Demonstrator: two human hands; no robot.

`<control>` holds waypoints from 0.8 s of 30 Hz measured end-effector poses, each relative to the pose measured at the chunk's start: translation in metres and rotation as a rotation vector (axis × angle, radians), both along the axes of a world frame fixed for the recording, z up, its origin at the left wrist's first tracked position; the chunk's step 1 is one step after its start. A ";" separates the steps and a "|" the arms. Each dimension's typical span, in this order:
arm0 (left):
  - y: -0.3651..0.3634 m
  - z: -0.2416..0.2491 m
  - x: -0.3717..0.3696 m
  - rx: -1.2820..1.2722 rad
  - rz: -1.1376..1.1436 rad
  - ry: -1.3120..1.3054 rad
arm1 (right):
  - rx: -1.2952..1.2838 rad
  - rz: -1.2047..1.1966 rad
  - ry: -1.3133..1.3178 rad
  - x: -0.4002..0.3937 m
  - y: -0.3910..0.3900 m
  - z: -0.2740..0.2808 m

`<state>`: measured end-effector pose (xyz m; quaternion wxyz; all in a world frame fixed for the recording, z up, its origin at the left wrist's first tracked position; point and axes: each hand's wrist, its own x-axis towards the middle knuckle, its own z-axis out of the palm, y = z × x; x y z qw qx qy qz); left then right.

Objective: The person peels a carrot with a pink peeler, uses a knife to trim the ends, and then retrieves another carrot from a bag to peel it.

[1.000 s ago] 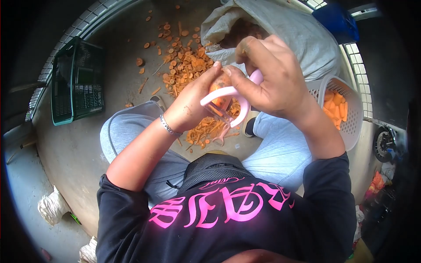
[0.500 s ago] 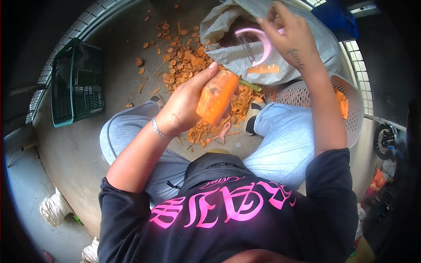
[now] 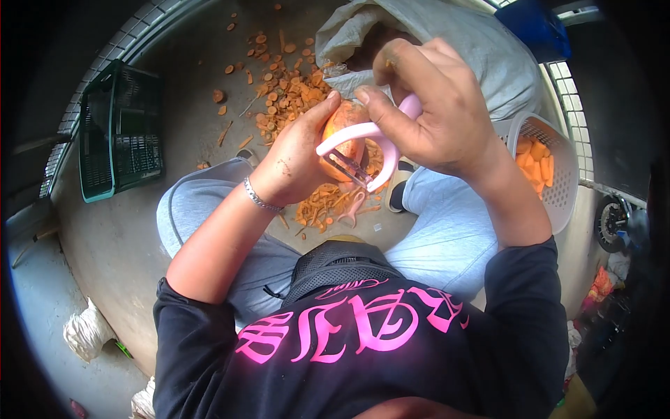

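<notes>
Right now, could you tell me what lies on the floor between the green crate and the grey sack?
In the head view, orange carrot peelings and end slices are scattered over the concrete floor between the green crate and the grey sack.

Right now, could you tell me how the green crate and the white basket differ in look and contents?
The green crate is dark green and rectangular, while the white basket is white and round-rimmed. The green crate shows nothing inside, whereas the white basket holds orange carrot pieces. The green crate sits on the floor at the person's left, apart from the legs; the white basket stands at the right, beside the right leg. Both have perforated walls.
</notes>
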<state>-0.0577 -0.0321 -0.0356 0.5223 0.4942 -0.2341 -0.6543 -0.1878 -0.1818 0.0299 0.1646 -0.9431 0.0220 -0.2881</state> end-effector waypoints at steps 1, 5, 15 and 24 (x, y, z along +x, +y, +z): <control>0.001 0.000 -0.001 0.000 -0.017 -0.121 | -0.002 -0.001 0.001 0.000 0.001 -0.001; 0.005 -0.007 -0.001 0.033 -0.028 -0.316 | -0.007 0.008 0.030 0.000 0.003 0.000; 0.001 0.022 -0.005 0.180 0.064 0.270 | -0.040 -0.107 0.000 0.009 -0.046 -0.017; -0.006 0.039 -0.008 0.188 0.089 0.382 | 0.251 -0.088 0.056 -0.003 -0.001 0.014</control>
